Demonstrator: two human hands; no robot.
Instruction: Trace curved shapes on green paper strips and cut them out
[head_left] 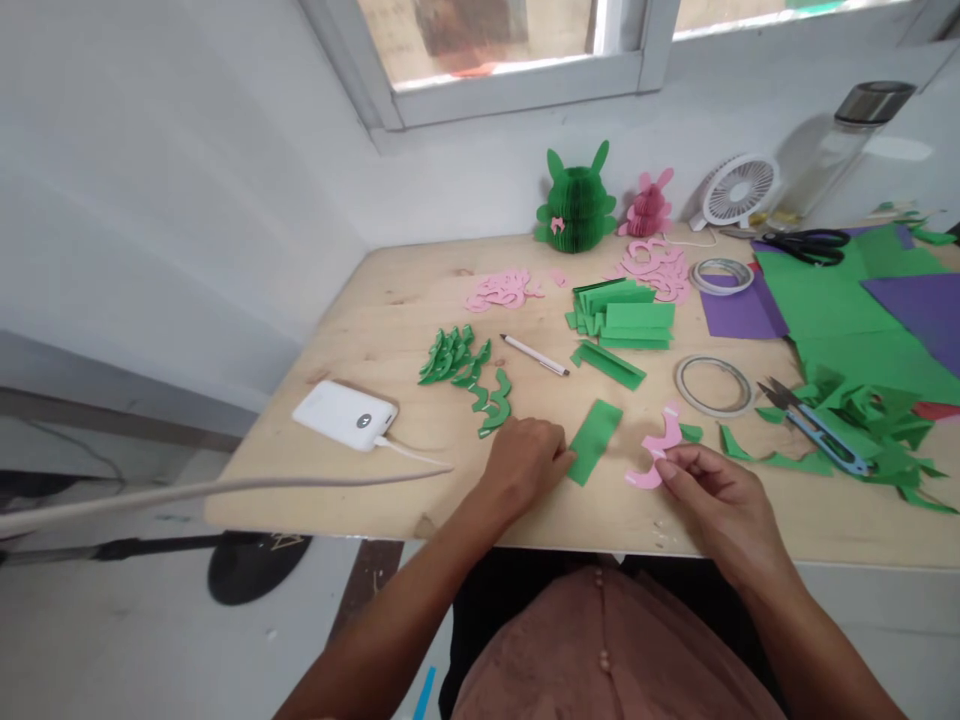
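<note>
Two honeycomb paper rabbits, a green one (576,205) and a pink one (649,207), stand finished at the table's far edge; cut green shapes (465,370) and folded green strips (622,318) lie mid-table, so I judge cutting well along and assembly pending. The right hand (716,500) pinches a pink rabbit-shaped template (654,452) near the front edge. The left hand (525,462), fingers curled, presses a green paper rectangle (594,440) just beside it. Open room lies toward the front-left corner (only a power bank (343,414) there); scraps and snips (814,425) crowd the right.
</note>
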